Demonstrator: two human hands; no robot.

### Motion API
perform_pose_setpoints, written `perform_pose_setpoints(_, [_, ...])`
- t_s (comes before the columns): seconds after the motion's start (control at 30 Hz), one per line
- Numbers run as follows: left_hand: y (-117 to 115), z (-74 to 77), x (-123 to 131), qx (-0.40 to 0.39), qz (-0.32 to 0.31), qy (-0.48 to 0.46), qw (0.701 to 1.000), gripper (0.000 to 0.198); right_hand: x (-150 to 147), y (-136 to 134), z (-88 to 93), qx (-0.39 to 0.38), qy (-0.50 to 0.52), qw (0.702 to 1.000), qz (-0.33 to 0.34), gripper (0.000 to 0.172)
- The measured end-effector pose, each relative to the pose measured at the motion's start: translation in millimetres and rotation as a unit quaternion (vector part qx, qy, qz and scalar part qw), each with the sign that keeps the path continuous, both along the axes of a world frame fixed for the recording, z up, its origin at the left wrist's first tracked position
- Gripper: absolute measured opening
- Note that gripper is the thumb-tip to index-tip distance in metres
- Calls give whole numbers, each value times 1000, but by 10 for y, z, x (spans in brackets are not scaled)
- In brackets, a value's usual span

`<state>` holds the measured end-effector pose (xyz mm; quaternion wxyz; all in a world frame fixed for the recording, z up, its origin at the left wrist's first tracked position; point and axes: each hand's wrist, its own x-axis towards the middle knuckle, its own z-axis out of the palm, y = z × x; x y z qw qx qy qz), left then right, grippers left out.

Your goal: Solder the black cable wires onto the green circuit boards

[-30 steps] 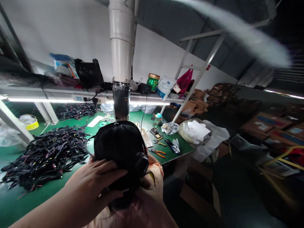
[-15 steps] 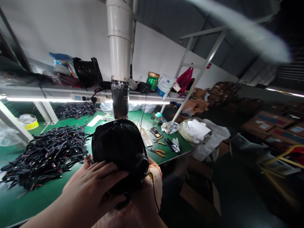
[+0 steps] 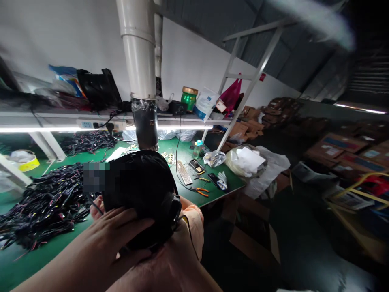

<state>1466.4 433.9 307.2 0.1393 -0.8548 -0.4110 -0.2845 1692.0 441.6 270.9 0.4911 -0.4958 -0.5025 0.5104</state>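
My left hand (image 3: pixel 115 239) reaches in from the lower left and lies on the back of the head (image 3: pixel 142 186) of a person seated in front of me. Its fingers are spread over the black hair and a black headset (image 3: pixel 173 209). The person wears a pink top (image 3: pixel 170 267). Fingertips of another hand (image 3: pixel 96 205) show at the left side of that head. My right hand is out of view.
A green workbench (image 3: pixel 182 152) carries a big heap of black cables (image 3: pixel 45 202), orange pliers (image 3: pixel 200 190), a phone (image 3: pixel 214 180) and a white bag (image 3: pixel 258 162). A white pipe (image 3: pixel 139 61) drops to the bench. A lit shelf (image 3: pixel 45 121) runs above. Cardboard boxes (image 3: pixel 343 146) stand at right.
The view has swung so the bench and the head sit further left. My left hand has stayed on the head and slid left with it.
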Motion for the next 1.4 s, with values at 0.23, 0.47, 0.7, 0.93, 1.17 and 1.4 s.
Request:
perform_pose_setpoints(0.23, [-46,-14,-146,-54,25,91,994,42,76,100,5,-21,46,998,23,32])
perform_pose_setpoints(0.47, [-36,-14,-113,-108,40,20,993,42,-177,173,-32,-58,150,986,-49,16])
perform_pose_setpoints(0.7, [-18,-14,-97,-100,35,11,994,41,-296,68,-93,-154,321,934,25,31])
perform_pose_setpoints(0.93, [13,44,-83,-78,36,23,996,39,-174,3,-196,-173,383,904,79,38])
perform_pose_setpoints(1.17, [90,23,-23,-96,16,-14,995,36,-146,-32,-167,-121,271,955,-1,37])
perform_pose_setpoints(1.4, [96,-10,45,-98,2,-37,995,37,-118,94,-35,-49,110,992,-39,27])
